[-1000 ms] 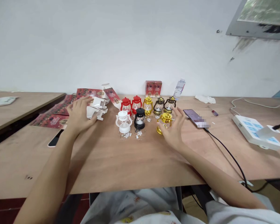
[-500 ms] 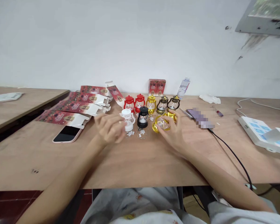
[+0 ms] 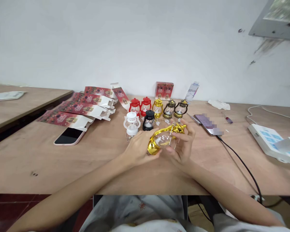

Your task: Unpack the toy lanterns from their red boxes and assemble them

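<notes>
Both hands, left hand and right hand, clasp a seemingly tipped gold lantern above the table.

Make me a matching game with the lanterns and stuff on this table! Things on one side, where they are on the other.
Things:
1. nearest gold lantern
2. white lantern
3. pink phone
4. water bottle

Places:
A. by the wall, right of the red boxes
B. lying flat, left of all the lanterns
C. on its side, held by the left hand and right hand
D. standing beside the black lantern

Pairs: 1-C, 2-D, 3-B, 4-A.
</notes>
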Motion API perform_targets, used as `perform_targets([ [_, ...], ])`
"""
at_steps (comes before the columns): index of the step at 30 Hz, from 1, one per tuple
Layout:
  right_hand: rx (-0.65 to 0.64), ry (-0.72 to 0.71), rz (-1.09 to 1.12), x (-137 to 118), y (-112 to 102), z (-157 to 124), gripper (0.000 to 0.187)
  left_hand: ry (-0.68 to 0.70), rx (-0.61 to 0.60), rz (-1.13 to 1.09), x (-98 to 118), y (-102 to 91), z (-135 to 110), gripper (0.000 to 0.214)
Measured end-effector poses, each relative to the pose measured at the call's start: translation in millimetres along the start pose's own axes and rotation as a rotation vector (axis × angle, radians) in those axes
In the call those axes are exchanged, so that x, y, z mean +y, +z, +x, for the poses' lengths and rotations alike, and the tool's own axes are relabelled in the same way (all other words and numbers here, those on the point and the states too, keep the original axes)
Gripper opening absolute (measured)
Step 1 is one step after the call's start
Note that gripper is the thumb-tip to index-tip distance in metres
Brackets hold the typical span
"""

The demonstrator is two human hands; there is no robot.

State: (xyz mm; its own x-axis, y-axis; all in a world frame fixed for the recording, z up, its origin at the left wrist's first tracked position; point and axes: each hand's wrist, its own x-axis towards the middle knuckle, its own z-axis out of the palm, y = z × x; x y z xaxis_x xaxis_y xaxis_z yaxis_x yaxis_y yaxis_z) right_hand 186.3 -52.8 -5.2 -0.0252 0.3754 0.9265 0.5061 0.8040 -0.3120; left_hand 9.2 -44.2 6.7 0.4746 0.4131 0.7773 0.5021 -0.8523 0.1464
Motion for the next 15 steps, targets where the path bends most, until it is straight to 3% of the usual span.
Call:
perform_targets([
  [4, 0.041, 0.080, -0.086, 6.3, 0.4, 0.3, 0.021, -0.009, 0.054, 0.093, -10.5, -6.3, -0.2, 0.060],
  [8, 0.001, 0.056, -0.180, 10.1, -3.9, 4.1, 0.012, 0.031, 0.064, 0.201, -20.9, -10.2, 0.8, 0.060],
  [11, -0.065, 0.047, -0.129, 11.7, -4.5, 4.6, 0.012, 0.048, 0.055, 0.259, -25.7, -10.5, 1.4, 0.054],
  [15, -0.010, 0.220, 0.034, 17.7, -2.8, 8.6, 0.019, 0.057, 0.085, 0.245, -30.5, -12.6, 1.1, 0.053],
])
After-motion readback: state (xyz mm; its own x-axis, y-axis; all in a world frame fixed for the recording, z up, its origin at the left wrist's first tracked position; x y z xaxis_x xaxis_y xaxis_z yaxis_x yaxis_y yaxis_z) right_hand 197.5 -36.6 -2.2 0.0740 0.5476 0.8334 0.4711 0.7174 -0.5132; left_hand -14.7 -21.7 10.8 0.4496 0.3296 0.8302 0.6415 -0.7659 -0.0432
